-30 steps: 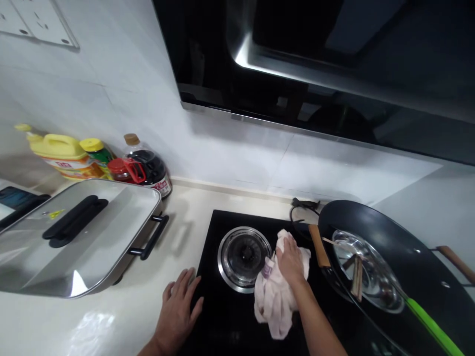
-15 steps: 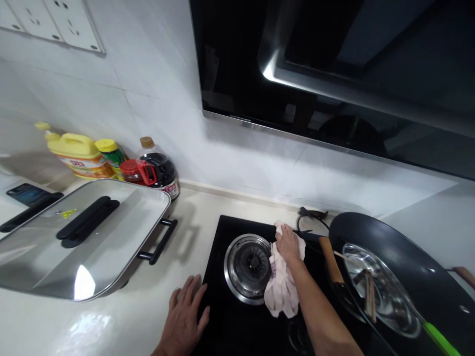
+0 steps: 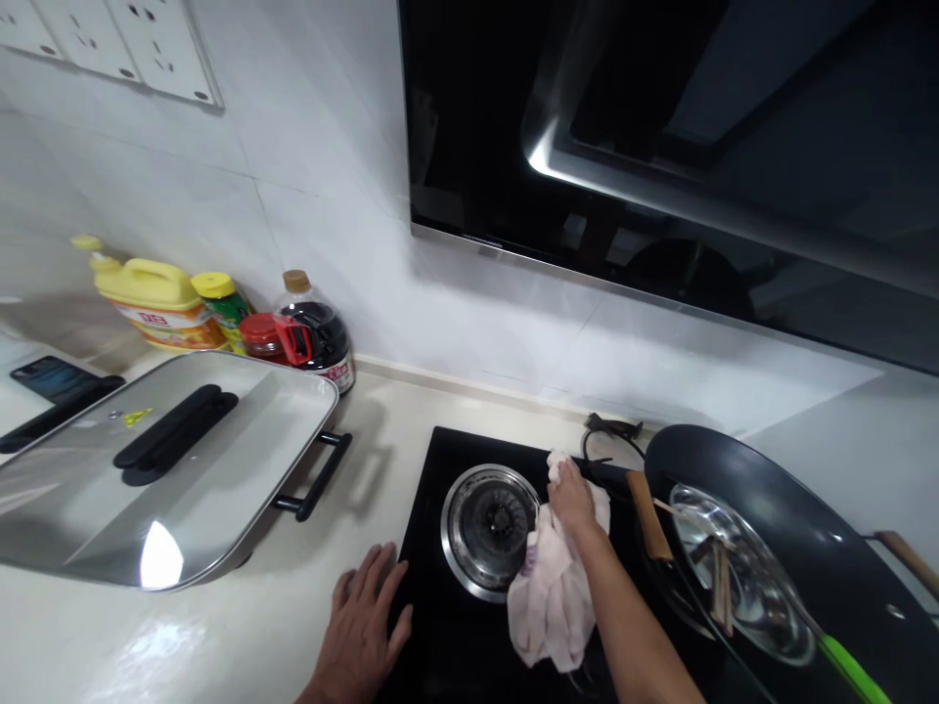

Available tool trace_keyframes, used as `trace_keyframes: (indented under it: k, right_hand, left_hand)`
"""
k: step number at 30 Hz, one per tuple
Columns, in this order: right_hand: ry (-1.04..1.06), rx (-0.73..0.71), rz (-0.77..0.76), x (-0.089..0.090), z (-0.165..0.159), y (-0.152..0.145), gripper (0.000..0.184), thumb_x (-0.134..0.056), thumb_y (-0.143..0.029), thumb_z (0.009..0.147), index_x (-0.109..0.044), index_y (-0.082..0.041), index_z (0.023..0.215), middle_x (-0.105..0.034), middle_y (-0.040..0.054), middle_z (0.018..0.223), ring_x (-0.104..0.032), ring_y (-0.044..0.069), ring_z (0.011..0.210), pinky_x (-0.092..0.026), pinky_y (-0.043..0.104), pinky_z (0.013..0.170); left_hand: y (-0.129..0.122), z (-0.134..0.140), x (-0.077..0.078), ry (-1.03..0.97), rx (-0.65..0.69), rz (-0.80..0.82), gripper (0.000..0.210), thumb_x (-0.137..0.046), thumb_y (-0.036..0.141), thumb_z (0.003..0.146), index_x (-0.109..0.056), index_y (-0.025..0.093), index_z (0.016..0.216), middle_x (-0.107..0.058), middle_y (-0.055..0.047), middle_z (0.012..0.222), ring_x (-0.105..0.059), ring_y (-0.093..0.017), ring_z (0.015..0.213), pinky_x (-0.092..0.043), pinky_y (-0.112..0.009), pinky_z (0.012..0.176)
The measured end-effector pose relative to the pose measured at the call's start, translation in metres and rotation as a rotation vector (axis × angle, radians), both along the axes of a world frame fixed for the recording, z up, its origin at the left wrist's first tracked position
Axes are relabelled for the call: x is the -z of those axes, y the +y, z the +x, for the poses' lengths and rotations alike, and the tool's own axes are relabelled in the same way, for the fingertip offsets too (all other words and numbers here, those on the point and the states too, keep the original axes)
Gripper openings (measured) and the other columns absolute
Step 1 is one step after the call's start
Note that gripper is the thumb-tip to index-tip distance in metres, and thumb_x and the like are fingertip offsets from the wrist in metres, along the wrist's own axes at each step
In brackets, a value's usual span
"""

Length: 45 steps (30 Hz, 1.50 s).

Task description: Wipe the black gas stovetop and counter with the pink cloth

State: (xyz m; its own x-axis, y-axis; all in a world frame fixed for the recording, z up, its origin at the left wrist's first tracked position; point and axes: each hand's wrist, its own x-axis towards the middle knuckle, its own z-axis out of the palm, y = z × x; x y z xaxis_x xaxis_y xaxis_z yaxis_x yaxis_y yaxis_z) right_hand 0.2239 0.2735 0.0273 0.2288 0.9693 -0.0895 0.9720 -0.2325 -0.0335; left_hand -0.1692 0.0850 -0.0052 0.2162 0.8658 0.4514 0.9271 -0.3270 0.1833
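Under my right hand (image 3: 572, 497) a pale pink cloth (image 3: 552, 601) is bunched, its loose end trailing toward me over the black glass stove top (image 3: 447, 645). The fingers are closed on the cloth, right of the round metal burner (image 3: 490, 533). My left hand (image 3: 363, 626) lies flat with fingers spread on the white counter, its fingertips at the stove's left edge. Part of the cloth is covered by my right hand and forearm.
A black wok (image 3: 755, 469) holding a metal bowl and utensils stands at the right. A lidded electric pan (image 3: 242, 430) sits at the left. Behind it are a yellow jug (image 3: 161, 293) and a dark sauce bottle (image 3: 319, 328). The range hood (image 3: 660, 166) hangs above.
My right hand has shifted slightly on the stove, and the cloth's loose end has spread nearer to me. My left hand stays in nearly the same place.
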Motion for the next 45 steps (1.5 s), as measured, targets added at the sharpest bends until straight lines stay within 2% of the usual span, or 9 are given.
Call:
trace_keyframes:
  k: [3, 10, 18, 22, 26, 32, 36, 41, 45]
  right_hand:
    - [0.01, -0.034, -0.01, -0.008, 0.002, 0.008, 0.063, -0.038, -0.02, 0.094, -0.053, -0.007, 0.154, -0.044, 0.0129, 0.166, -0.035, 0.021, 0.156, -0.028, 0.03, 0.127]
    - [-0.035, -0.017, -0.044, -0.001, 0.001, -0.064, 0.075, -0.034, -0.011, 0.092, -0.039, -0.027, 0.165, -0.044, 0.008, 0.166, -0.041, 0.025, 0.15, -0.038, 0.041, 0.118]
    - [-0.051, 0.072, -0.101, -0.032, 0.011, -0.003, 0.059, -0.029, -0.023, 0.103, -0.046, -0.036, 0.158, -0.054, 0.0125, 0.144, -0.054, 0.029, 0.124, -0.045, 0.044, 0.102]
    - [-0.068, 0.096, -0.113, -0.031, 0.009, -0.024, 0.057, -0.035, -0.02, 0.102, -0.05, -0.034, 0.155, -0.057, 0.0125, 0.131, -0.055, 0.027, 0.123, -0.043, 0.042, 0.103]
    - [-0.089, 0.091, -0.126, -0.025, 0.006, -0.052, 0.059, -0.036, -0.019, 0.101, -0.048, -0.037, 0.156, -0.059, 0.0117, 0.128, -0.058, 0.027, 0.121, -0.043, 0.041, 0.101]
    - [-0.099, 0.114, -0.114, -0.029, 0.017, -0.021, 0.059, -0.022, -0.029, 0.106, -0.042, -0.032, 0.162, -0.059, 0.016, 0.129, -0.059, 0.031, 0.117, -0.045, 0.047, 0.096]
    - [-0.111, 0.092, -0.123, -0.025, 0.012, -0.011, 0.062, -0.027, -0.022, 0.102, -0.041, -0.029, 0.162, -0.058, 0.0174, 0.129, -0.058, 0.032, 0.117, -0.044, 0.049, 0.099]
    - [-0.115, 0.002, -0.161, -0.021, -0.004, -0.027, 0.065, -0.041, -0.016, 0.098, -0.047, -0.041, 0.157, -0.059, 0.0118, 0.127, -0.057, 0.029, 0.12, -0.042, 0.047, 0.1]
    - [-0.187, 0.126, -0.104, -0.026, 0.005, -0.025, 0.055, -0.042, -0.021, 0.099, -0.052, -0.029, 0.153, -0.058, 0.0167, 0.129, -0.055, 0.034, 0.121, -0.042, 0.051, 0.099]
  left_hand:
    - [0.0, 0.001, -0.002, 0.0, -0.002, -0.018, 0.043, -0.059, 0.038, 0.097, -0.065, 0.026, 0.138, -0.063, -0.011, 0.152, -0.055, -0.032, 0.142, -0.043, -0.051, 0.112]
    - [-0.001, 0.001, 0.001, -0.025, -0.004, -0.048, 0.044, -0.059, 0.04, 0.097, -0.065, 0.027, 0.139, -0.062, -0.011, 0.153, -0.054, -0.034, 0.143, -0.042, -0.054, 0.114]
    - [-0.001, 0.001, 0.004, -0.019, -0.01, -0.068, 0.044, -0.057, 0.04, 0.098, -0.066, 0.026, 0.139, -0.062, -0.012, 0.154, -0.053, -0.033, 0.144, -0.042, -0.053, 0.114]
    - [0.002, -0.009, 0.003, -0.024, 0.037, -0.062, 0.042, -0.056, 0.04, 0.1, -0.066, 0.028, 0.139, -0.064, -0.01, 0.151, -0.057, -0.03, 0.14, -0.047, -0.048, 0.109]
    - [0.021, -0.039, 0.001, -0.008, 0.061, -0.046, 0.038, -0.053, 0.042, 0.103, -0.068, 0.03, 0.135, -0.066, -0.009, 0.149, -0.058, -0.028, 0.139, -0.05, -0.044, 0.104]
    - [0.055, -0.078, 0.002, 0.081, 0.123, -0.007, 0.041, -0.051, 0.046, 0.103, -0.069, 0.029, 0.136, -0.063, -0.01, 0.152, -0.054, -0.03, 0.143, -0.044, -0.049, 0.114]
    - [0.058, -0.078, -0.001, 0.07, 0.123, -0.066, 0.043, -0.053, 0.048, 0.102, -0.068, 0.029, 0.138, -0.062, -0.009, 0.153, -0.054, -0.03, 0.143, -0.042, -0.048, 0.116]
    - [0.056, -0.074, -0.01, 0.066, 0.124, -0.075, 0.04, -0.055, 0.046, 0.101, -0.069, 0.029, 0.134, -0.065, -0.009, 0.149, -0.055, -0.029, 0.141, -0.042, -0.047, 0.115]
    - [0.055, -0.074, -0.014, 0.085, 0.125, -0.061, 0.04, -0.055, 0.044, 0.101, -0.069, 0.029, 0.134, -0.065, -0.009, 0.149, -0.055, -0.03, 0.141, -0.043, -0.047, 0.113]
